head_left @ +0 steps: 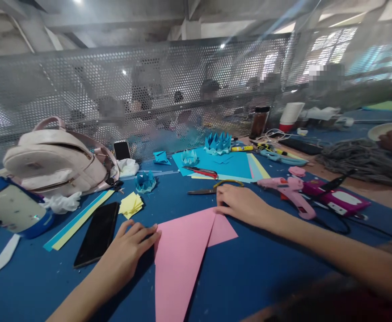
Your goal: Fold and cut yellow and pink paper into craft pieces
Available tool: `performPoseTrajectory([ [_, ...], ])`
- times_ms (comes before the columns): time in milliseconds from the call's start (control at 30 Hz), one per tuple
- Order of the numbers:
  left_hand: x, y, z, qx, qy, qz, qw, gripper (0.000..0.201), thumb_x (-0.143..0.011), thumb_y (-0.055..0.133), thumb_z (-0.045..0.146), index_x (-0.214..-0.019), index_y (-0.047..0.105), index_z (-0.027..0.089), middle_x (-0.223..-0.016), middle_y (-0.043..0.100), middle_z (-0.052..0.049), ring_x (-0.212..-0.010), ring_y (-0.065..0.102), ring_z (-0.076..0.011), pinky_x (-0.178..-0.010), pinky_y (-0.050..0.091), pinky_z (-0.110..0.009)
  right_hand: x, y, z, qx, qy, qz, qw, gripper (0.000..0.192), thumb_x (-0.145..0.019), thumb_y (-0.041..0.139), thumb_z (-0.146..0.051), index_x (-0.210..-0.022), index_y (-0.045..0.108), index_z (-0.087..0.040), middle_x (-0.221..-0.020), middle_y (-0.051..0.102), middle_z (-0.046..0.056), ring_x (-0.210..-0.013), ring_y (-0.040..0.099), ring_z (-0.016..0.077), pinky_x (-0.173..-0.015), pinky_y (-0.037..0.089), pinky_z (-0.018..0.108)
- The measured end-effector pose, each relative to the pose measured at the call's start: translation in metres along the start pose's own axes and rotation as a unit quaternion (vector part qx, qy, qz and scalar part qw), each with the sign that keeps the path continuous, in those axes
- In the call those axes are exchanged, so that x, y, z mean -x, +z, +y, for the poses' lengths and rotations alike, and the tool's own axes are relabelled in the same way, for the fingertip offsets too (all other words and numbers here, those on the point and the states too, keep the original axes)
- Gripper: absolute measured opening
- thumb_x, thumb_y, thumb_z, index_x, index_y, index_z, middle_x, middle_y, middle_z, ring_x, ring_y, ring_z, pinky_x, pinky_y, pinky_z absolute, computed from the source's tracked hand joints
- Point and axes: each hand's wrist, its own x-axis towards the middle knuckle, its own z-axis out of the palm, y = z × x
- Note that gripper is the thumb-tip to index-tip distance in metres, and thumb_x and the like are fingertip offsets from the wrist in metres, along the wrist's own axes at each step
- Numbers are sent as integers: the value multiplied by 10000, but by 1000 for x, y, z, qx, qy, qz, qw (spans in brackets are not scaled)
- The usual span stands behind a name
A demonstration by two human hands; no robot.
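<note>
A folded sheet of pink paper (180, 259) lies in front of me, a second flap (223, 232) showing behind its right edge. My left hand (132, 241) holds the paper's upper left corner, thumb and fingers closed at the edge. At the top right corner, where the fold comes to a point, my right hand (238, 200) grips the paper with curled fingers. Just beyond that hand are scissors (202, 192) with a yellow handle, partly hidden by it. A black phone (97, 235) lies left of my left hand, near a small stack of yellow paper pieces (131, 205).
Blue folded-paper pieces (217, 143) and a red cutter (200, 172) sit on blue sheets (232, 163). A pink glue gun (291, 192) and cable are at right. Left stand a pale backpack (55, 156) and a container (11, 205). A perforated metal screen (169, 71) runs behind.
</note>
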Motion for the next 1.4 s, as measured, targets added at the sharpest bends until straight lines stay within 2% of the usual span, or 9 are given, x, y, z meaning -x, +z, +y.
performPoseTrajectory([
  [233,-1,-7,3,12,-2,-25,1000,652,-772,364,-88,-1317,546,220,-1290,612,-78,-1039,542,-254,-989,273,-494,-34,5,16,-199,-3,-134,971,158,-729,721,-289,-772,637,-163,-736,647,14,-668,588,165,-537,310,232],
  [333,-1,-15,4,32,2,-36,999,699,-767,371,-80,-1380,488,235,-1285,596,-90,-1097,536,-249,-1012,293,-490,-42,6,21,-237,-24,-155,959,128,-668,729,-258,-701,667,-151,-637,643,6,-609,591,158,-521,335,226],
  [467,-1,-26,5,58,8,-40,997,618,-848,380,-21,-1394,474,253,-1274,593,-100,-1113,539,-237,-998,343,-463,-44,7,23,-294,-46,-92,950,124,-715,655,-260,-734,709,-150,-692,685,22,-673,617,165,-588,397,234],
  [600,-12,-31,6,94,-21,-13,995,362,-960,431,127,-1241,612,267,-1151,653,-70,-1016,578,-216,-959,356,-436,-44,7,24,-342,-40,-1,939,202,-775,608,-319,-773,704,-141,-732,686,40,-689,600,167,-613,418,252],
  [700,-37,-31,9,149,-60,38,986,238,-967,482,205,-1040,707,234,-1006,697,-59,-909,611,-204,-861,397,-370,-45,5,17,-366,-48,31,929,182,-764,624,-312,-741,692,-144,-695,663,30,-653,577,156,-591,411,251],
  [800,-73,-31,19,218,-125,94,963,199,-905,594,246,-1045,729,203,-1017,720,-80,-934,632,-239,-828,423,-342,-44,2,1,-380,-66,55,921,133,-760,634,-275,-726,680,-155,-729,668,24,-696,586,157,-624,416,250],
  [1000,-124,-28,43,269,-173,109,941,237,-906,584,346,-959,785,232,-915,771,-59,-830,681,-235,-746,456,-289,-38,3,-20,-416,-66,117,899,154,-819,607,-290,-781,664,-152,-777,646,24,-692,541,137,-612,387,242],
  [1167,-134,-25,44,340,-190,95,916,312,-907,550,374,-874,802,194,-869,779,-39,-812,695,-225,-685,468,-247,-36,10,-16,-474,-40,147,867,236,-803,652,-379,-748,655,-149,-716,613,16,-613,487,120,-556,353,238],
  [1400,-121,-24,31,380,-220,65,896,342,-858,562,353,-711,791,144,-740,760,-42,-739,676,-232,-618,453,-249,-38,15,-13,-482,-26,161,861,246,-782,665,-390,-736,668,-148,-696,606,9,-574,442,105,-532,323,236],
])
